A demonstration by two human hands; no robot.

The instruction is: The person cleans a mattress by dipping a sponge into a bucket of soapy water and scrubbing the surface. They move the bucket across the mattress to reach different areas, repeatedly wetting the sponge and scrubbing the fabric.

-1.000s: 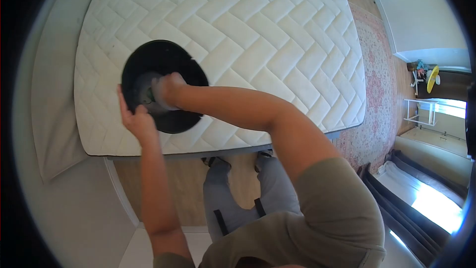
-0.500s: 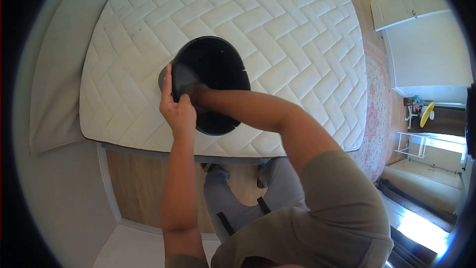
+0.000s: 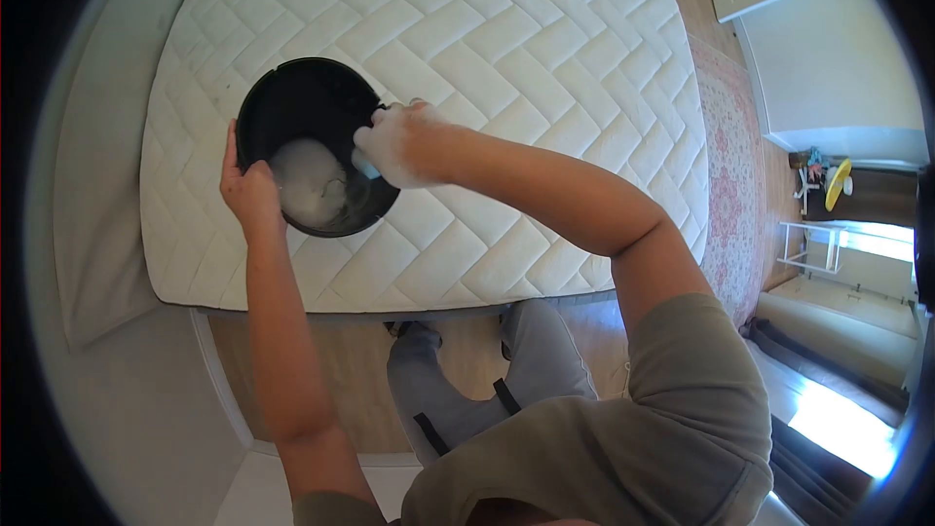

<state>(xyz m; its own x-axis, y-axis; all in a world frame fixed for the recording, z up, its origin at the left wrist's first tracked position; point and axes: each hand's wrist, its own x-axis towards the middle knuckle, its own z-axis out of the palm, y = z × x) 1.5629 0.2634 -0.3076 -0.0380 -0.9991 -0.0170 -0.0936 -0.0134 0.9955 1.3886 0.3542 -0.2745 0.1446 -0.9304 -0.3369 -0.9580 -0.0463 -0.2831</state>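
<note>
The black bucket [image 3: 310, 107] is round and its open mouth faces up. The left hand [image 3: 251, 197] holds it by the rim. It is over the mattress [image 3: 545, 136], nearer to the near left corner than to the right edge; whether its base touches, I cannot tell. Inside, white foam [image 3: 310, 180] lies at the bottom, with some darker gaps. A light-blue piece [image 3: 366, 165] is in the right hand [image 3: 404, 144], at the bucket's right rim, mostly hidden by fingers and suds.
</note>
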